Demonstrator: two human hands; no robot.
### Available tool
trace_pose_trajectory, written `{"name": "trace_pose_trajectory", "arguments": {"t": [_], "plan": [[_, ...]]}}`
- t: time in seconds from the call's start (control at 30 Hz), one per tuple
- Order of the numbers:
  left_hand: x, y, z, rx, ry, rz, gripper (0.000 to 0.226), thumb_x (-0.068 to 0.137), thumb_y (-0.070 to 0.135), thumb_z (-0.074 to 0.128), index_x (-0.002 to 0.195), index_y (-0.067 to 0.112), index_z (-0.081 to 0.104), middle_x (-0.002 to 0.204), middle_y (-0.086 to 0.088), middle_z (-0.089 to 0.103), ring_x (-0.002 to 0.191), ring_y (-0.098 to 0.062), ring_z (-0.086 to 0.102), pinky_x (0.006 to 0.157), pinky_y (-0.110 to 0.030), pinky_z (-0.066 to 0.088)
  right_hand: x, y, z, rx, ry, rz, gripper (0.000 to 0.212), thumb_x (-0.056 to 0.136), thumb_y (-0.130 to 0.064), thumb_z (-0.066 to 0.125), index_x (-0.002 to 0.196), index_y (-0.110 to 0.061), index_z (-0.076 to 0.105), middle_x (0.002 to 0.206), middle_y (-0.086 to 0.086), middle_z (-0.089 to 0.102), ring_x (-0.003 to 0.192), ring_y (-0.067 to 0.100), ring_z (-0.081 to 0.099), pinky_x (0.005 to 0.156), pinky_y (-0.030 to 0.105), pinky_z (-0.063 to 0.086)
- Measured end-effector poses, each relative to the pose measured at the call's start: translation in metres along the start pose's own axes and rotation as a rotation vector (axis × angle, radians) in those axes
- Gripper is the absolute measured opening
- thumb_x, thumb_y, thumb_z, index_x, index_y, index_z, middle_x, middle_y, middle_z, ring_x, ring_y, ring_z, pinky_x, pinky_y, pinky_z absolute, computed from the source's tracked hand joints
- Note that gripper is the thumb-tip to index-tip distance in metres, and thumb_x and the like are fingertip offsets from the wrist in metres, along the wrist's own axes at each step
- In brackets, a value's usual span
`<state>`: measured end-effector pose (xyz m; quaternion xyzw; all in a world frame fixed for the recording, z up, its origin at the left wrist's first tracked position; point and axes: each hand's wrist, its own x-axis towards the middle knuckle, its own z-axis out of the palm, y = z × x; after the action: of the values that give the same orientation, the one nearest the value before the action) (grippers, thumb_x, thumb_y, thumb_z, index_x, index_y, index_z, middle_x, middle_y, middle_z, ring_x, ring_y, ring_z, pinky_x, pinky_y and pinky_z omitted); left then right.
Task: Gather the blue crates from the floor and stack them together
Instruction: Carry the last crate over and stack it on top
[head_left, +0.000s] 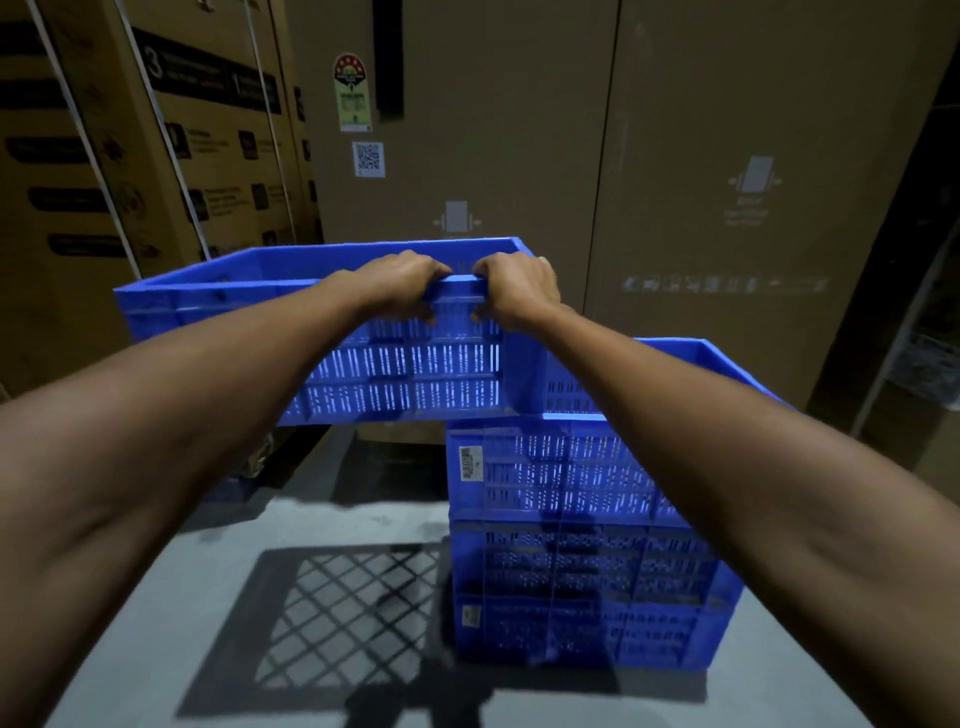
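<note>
I hold a blue slatted crate (223, 296) in the air by its near rim. My left hand (402, 283) and my right hand (517, 291) grip that rim side by side, fingers curled over it. The crate hangs level, to the left of and slightly above a stack of blue crates (582, 561) standing on the floor at the right. The held crate's right end overlaps the top of the stack. My forearms hide part of the stack's top crate (691, 351).
Tall cardboard boxes (727, 156) form a wall right behind the crates, with more printed boxes (156, 156) at the left. The grey floor (156, 597) in front carries the lattice shadow of the held crate.
</note>
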<state>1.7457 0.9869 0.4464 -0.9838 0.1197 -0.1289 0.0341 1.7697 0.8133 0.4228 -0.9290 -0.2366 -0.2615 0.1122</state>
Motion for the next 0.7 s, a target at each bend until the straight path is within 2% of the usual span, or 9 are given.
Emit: {"name": "trace_pose_trajectory", "arguments": {"t": [0.1,0.37,0.5,0.7], "plan": [[0.004,0.004,0.001,-0.003,-0.007,-0.01,0.049,0.077,0.025,0.078,0.121,0.024,0.058,0.111,-0.003,0.064,0.098,-0.026,0.058,0.077,-0.039,0.046,0.001,0.007,0.002,0.004,0.015,-0.011,0.029,0.071,-0.035,0.08,0.092,-0.026,0.063,0.086,-0.004,0.066,0.088,0.022,0.062,0.077,0.035,0.034],[0.023,0.025,0.001,0.062,-0.025,0.006,0.046,0.076,0.025,0.078,0.118,0.022,0.059,0.107,-0.003,0.064,0.096,-0.028,0.058,0.074,-0.037,0.044,0.003,0.035,0.007,-0.011,-0.004,0.02,0.032,0.071,-0.04,0.08,0.095,-0.028,0.062,0.092,-0.002,0.068,0.093,0.022,0.063,0.072,0.033,0.037],[0.039,0.045,0.003,0.058,-0.032,0.027,0.046,0.076,0.027,0.078,0.117,0.023,0.059,0.106,-0.002,0.064,0.093,-0.026,0.057,0.076,-0.041,0.047,0.0,0.06,0.001,-0.036,-0.023,0.031,0.031,0.07,-0.04,0.08,0.089,-0.03,0.058,0.089,-0.002,0.066,0.092,0.023,0.063,0.068,0.031,0.035],[0.059,0.072,0.01,0.053,-0.004,0.067,0.045,0.074,0.029,0.079,0.115,0.023,0.059,0.105,-0.002,0.064,0.089,-0.024,0.054,0.073,-0.038,0.044,-0.011,0.094,-0.005,-0.073,0.019,0.04,0.036,0.069,-0.04,0.079,0.1,-0.027,0.065,0.088,-0.001,0.068,0.09,0.024,0.063,0.068,0.03,0.035]]}}
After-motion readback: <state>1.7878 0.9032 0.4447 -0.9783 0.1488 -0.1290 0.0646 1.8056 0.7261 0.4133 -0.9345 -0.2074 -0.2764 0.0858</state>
